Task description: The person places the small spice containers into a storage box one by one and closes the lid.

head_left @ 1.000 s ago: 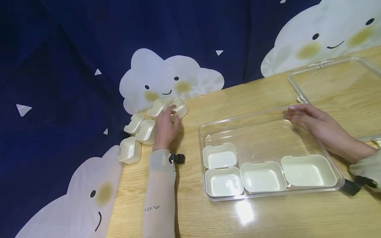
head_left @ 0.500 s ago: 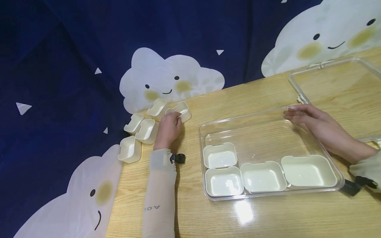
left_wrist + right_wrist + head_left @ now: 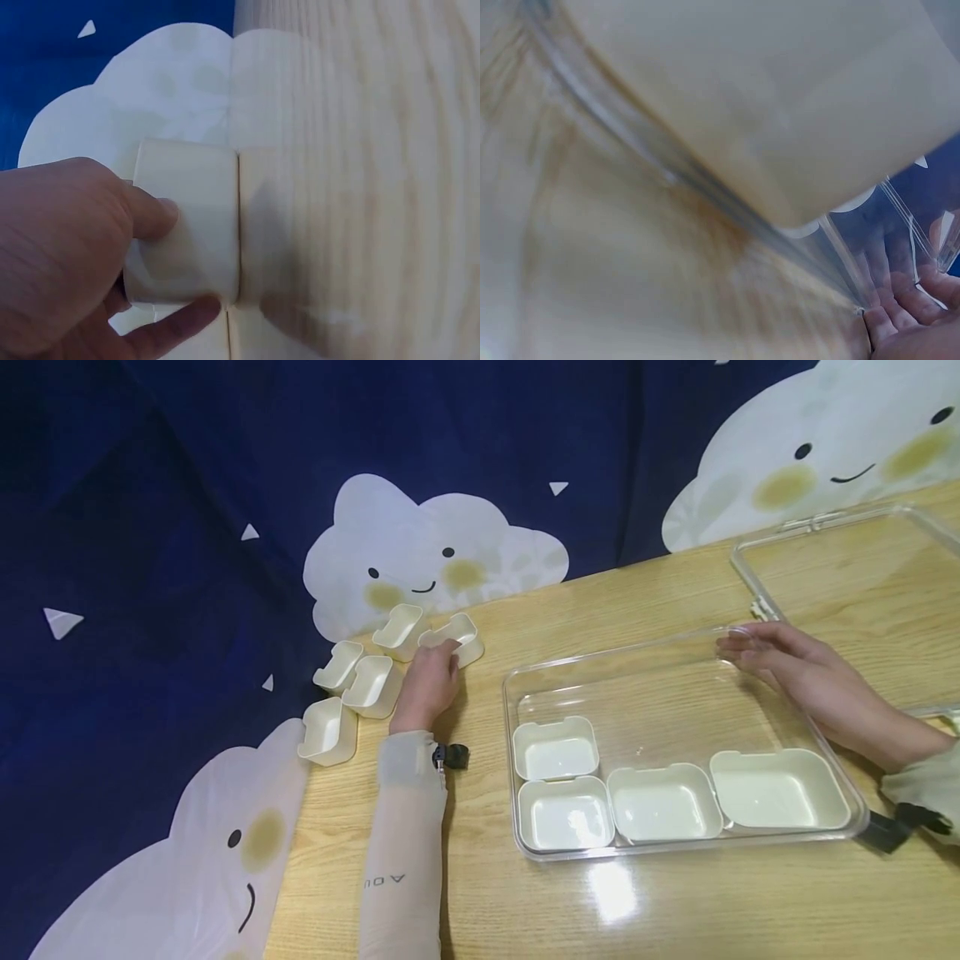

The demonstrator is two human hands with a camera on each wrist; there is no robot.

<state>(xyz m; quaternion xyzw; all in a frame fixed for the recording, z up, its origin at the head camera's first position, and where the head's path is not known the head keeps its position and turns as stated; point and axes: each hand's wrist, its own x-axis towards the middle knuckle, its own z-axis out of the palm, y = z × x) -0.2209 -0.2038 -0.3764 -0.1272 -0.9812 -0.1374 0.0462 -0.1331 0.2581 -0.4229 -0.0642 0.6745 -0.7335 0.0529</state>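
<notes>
My left hand (image 3: pixel 427 683) grips a small cream bin (image 3: pixel 467 642) at the back of the table. In the left wrist view, thumb and fingers lie on opposite sides of this cream bin (image 3: pixel 187 225). My right hand (image 3: pixel 798 672) holds the far right corner of a clear box (image 3: pixel 637 668), its fingers bent around the corner; in the right wrist view they show partly through the clear plastic. Inside the box stand two small cream bins (image 3: pixel 557 750) at the left, with a wider bin (image 3: pixel 663 806) and a larger bin (image 3: pixel 780 789) along the near side.
Several other cream bins (image 3: pixel 371 685) stand left of and behind my left hand, near the table's left edge. A clear lid or frame (image 3: pixel 750 572) lies at the back right. A dark blue cloth (image 3: pixel 480 427) with clouds hangs behind the wooden table (image 3: pixel 480 893).
My left hand has gone from spread fingers above the back right bin to gripping it. That bin shifted slightly right. My right hand and the clear box stayed put.
</notes>
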